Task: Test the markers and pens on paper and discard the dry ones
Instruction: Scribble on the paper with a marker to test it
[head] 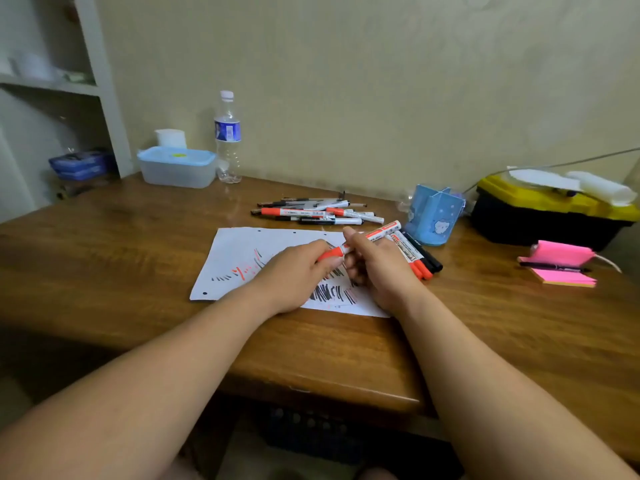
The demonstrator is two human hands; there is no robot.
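Over the scribbled white paper sheet (235, 251), your left hand (294, 271) pinches the orange-red cap end of a slim white plastic marker (367, 239). Your right hand (377, 268) wraps its barrel. It is probably light, rigid and smooth, so hold it mid-barrel; the cap may release suddenly.

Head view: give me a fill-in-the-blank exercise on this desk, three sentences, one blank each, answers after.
1. The left hand pinches the red ____ of the marker, whose barrel the right hand holds.
2. The paper under both hands bears red and ____ strokes.
3. A black pen lies on the ____ sticky notes.

Missing words: cap; black; pink.
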